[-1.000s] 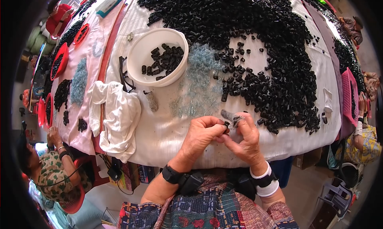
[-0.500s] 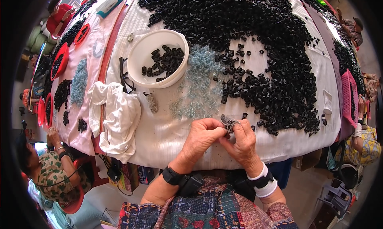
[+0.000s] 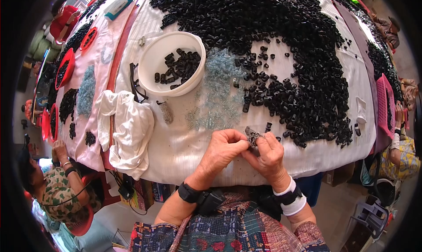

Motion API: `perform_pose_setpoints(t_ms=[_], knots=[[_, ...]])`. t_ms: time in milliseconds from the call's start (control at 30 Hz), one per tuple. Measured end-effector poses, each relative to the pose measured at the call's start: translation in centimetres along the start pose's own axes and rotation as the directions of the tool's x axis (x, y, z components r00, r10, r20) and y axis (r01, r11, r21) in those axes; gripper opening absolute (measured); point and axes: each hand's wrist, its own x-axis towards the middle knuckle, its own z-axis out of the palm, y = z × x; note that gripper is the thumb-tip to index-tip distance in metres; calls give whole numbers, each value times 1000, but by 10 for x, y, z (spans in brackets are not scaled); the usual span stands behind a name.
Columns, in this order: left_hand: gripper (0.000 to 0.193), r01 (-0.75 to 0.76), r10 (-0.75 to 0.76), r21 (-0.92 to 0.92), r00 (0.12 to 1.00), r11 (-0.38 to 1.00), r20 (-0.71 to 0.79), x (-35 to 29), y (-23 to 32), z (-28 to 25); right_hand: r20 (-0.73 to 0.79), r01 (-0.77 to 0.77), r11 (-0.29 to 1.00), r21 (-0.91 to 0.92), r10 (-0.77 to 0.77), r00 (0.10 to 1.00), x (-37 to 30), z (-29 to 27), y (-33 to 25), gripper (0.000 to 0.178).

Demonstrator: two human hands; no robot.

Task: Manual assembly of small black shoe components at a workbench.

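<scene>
Near the table's front edge, my left hand (image 3: 224, 150) and my right hand (image 3: 267, 153) meet at the fingertips. A small grey, mottled, rough-looking piece (image 3: 252, 135) stands up between my right fingers. My left thumb and forefinger pinch together right beside it; what they hold, if anything, is hidden. Just beyond the hands lie clear pale-blue coil-like pieces (image 3: 215, 116), in a loose band that thickens away from me. Short black tube-shaped parts (image 3: 303, 107) cover much of the table to the right and far side, a few of them close to my right fingertips.
Left of the coils stands a white bowl (image 3: 145, 78) with black parts inside. A small grey bundle (image 3: 166, 112), a crumpled white cloth (image 3: 127, 129) and a black strap (image 3: 137, 87) lie near it. A pink basket (image 3: 385, 103) is at the right edge. People sit at both sides.
Both hands stay in nearly the same place, fingertips still together. The grey piece has shifted slightly in the fingers. The whole view has moved a touch.
</scene>
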Motion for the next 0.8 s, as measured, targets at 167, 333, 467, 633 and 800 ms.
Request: perform_pose_setpoints(t_ms=[167, 333, 467, 633, 800], knots=[[10, 25, -25, -36, 1000, 999, 8, -2, 1, 0, -24, -17, 1000, 9, 18, 1000, 0, 0, 1, 32], [11, 53, -51, -57, 998, 997, 36, -3, 0, -4, -29, -12, 1000, 4, 12, 999, -1, 2, 0, 31], [11, 27, -22, -105, 999, 994, 44, -3, -3, -5, -15, -2, 1000, -20, 2, 1000, 0, 0, -1, 31], [13, 16, -12, -58, 997, 998, 70, -1, -4, -10, 6, 14, 1000, -21, -14, 1000, -1, 1, 1, 30], [14, -11, 14, -37, 995, 999, 97, 0, -3, -11, 24, 14, 1000, -19, -13, 1000, 2, 0, -2, 31]])
